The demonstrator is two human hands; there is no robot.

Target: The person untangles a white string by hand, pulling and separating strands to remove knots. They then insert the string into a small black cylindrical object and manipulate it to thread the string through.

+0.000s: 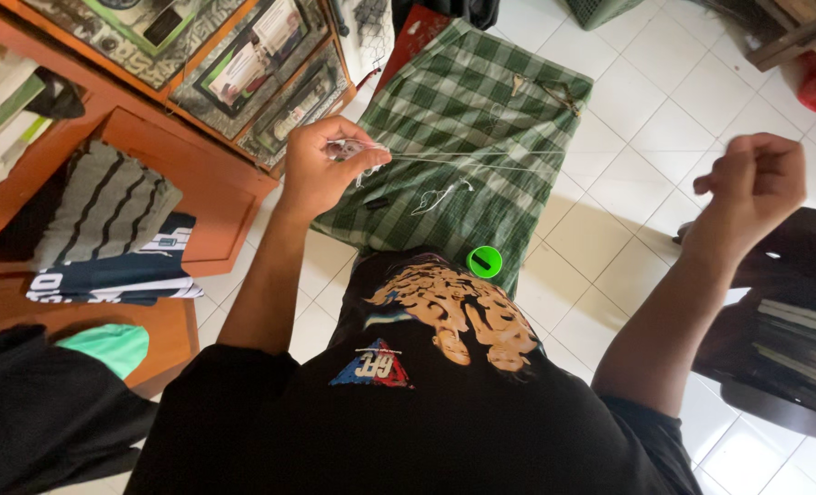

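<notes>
A length of thin white thread (481,156) is already drawn taut above the green plaid cloth (481,119), pinched in the clenched left hand (321,170) and seemingly the clenched right hand (756,183), with no stitching visible.

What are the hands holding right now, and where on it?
The left hand pinches a small spool and white thread at one end; the thread runs towards the raised right hand, whose grip on it cannot be seen.
</notes>
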